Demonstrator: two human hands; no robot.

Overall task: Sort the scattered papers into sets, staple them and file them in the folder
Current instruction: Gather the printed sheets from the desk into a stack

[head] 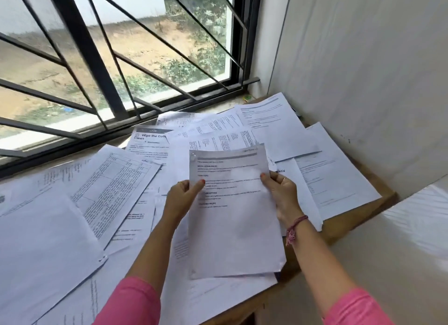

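Observation:
I hold a small set of printed sheets [232, 218] upright above the table, its top page showing a grey header bar and short text headings. My left hand [181, 196] pinches its left edge with the thumb on the front. My right hand [282, 193] grips the right edge. Many loose printed papers [114, 186] lie scattered and overlapping across the wooden table [339, 230]; one is headed "Wipe the Coff... Clean" [150, 140]. No stapler or folder is visible.
A barred window [116, 57] runs along the table's far side. A white wall [363, 82] closes the right side. A small green-yellow object [247, 97] sits on the sill corner. A white surface [417, 215] lies at the right.

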